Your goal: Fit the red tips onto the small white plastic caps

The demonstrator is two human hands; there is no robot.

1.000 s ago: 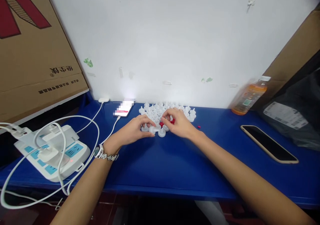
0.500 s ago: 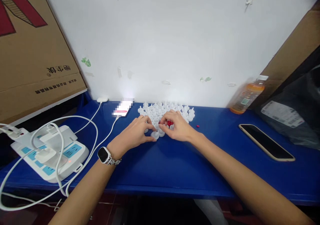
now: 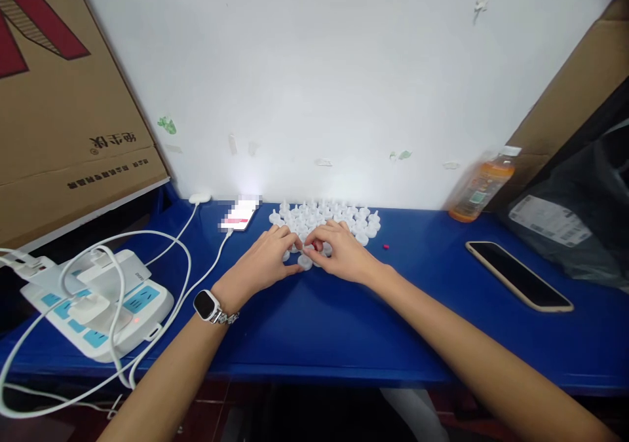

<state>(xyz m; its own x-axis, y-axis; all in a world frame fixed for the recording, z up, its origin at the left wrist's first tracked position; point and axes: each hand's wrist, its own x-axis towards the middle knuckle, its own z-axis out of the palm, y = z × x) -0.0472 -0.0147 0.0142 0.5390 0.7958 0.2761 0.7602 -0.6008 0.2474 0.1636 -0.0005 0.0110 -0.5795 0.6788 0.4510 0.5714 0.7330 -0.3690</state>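
On the blue table lies a cluster of small translucent white plastic pieces (image 3: 319, 214) with round bases and thin upright stems. My left hand (image 3: 268, 253) has its thumb and index finger around one such round-based piece (image 3: 305, 262) at the near edge of the cluster. Over the same piece, my right hand (image 3: 344, 249) has its thumb and forefinger pinched near the stem; what sits between those fingertips is too small to make out. A bit of red shows beneath the right fingers. One small red piece (image 3: 386, 247) lies alone to the right.
A white power strip (image 3: 160, 298) with looping cables stands left. Behind it are a lit phone (image 3: 240, 214) and a cardboard box (image 3: 73, 101). To the right are a dark phone (image 3: 521, 275), an orange drink bottle (image 3: 481, 190) and a dark plastic bag (image 3: 584, 213). A white wall rises behind the table.
My right hand has shifted slightly left, its fingertips now over the piece at my left hand. Fewer red pieces show under the right hand. The view has moved a little.
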